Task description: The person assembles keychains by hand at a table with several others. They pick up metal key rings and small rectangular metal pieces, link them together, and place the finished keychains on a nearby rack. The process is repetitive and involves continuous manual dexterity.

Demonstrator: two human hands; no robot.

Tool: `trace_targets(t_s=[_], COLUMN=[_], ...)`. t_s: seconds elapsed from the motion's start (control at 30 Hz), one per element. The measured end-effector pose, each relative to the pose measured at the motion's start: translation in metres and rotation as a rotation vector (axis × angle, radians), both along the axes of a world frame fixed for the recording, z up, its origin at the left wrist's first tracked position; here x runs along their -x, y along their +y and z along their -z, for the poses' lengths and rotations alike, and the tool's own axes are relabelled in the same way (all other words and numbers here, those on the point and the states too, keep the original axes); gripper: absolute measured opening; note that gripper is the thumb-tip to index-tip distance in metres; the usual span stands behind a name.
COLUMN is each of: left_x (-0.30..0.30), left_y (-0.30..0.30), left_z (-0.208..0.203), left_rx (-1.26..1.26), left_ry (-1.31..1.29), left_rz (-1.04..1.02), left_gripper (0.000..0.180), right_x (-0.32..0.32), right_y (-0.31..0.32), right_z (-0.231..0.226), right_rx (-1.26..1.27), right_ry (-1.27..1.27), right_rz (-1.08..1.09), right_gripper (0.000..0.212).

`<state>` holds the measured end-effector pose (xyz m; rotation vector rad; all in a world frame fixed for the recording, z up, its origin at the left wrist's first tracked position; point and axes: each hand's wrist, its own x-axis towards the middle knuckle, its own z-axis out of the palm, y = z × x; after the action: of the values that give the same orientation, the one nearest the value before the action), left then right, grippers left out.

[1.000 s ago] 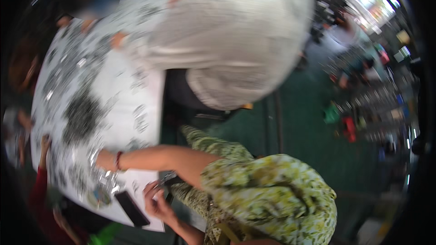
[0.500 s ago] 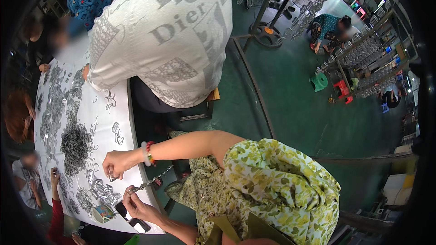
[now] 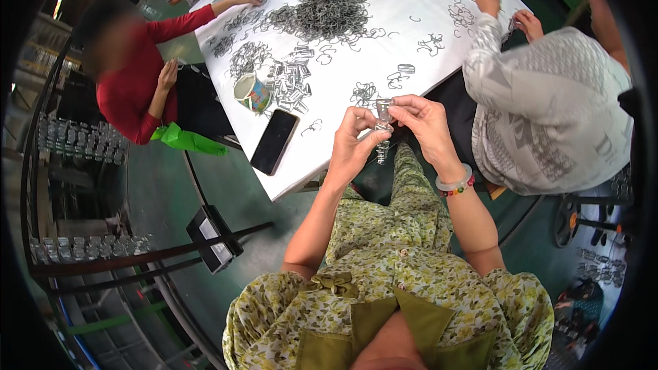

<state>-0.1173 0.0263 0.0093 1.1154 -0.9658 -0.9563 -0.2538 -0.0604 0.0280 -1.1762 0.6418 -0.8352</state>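
Note:
My two hands meet in front of me, just past the edge of the white table. In my left hand [image 3: 359,142], closed fingers pinch the upper end of a hanging chain of shiny metal links [image 3: 382,153]. Thumb and fingers of my right hand [image 3: 426,129] are closed on a flat silver metal link [image 3: 384,105] at the chain's top. Whether that link is hooked on is too small to tell. A small cluster of wire rings [image 3: 365,93] lies just beyond my hands. Farther left is a heap of flat metal links [image 3: 290,77].
On the white table [image 3: 321,159] lie a black phone [image 3: 274,142], a patterned cup [image 3: 252,92] and a dark pile of wire rings [image 3: 329,14]. A red-sleeved co-worker [image 3: 130,89] sits left; one in a pale patterned shirt [image 3: 548,109] sits close right. Metal railings [image 3: 123,259] stand at left.
My view has turned toward the left. The right hand has left the loose metal pieces on the table and come to the chain's end, beside my left hand.

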Motion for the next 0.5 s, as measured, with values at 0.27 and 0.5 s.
trace_targets(t_s=[0.27,0.5], left_x=[0.002,-0.022], left_y=[-0.004,0.001], left_z=[0.008,0.024], left_rx=[-0.110,-0.017], left_ry=[-0.175,-0.187], left_rz=[-0.051,-0.028], left_gripper=[0.034,0.053], right_x=[0.006,-0.001], right_y=[0.006,0.004], right_z=[0.005,0.001], right_rx=[0.277,0.488], right_ry=[0.308,0.340], right_rz=[0.091,0.097], right_gripper=[0.012,0.012])
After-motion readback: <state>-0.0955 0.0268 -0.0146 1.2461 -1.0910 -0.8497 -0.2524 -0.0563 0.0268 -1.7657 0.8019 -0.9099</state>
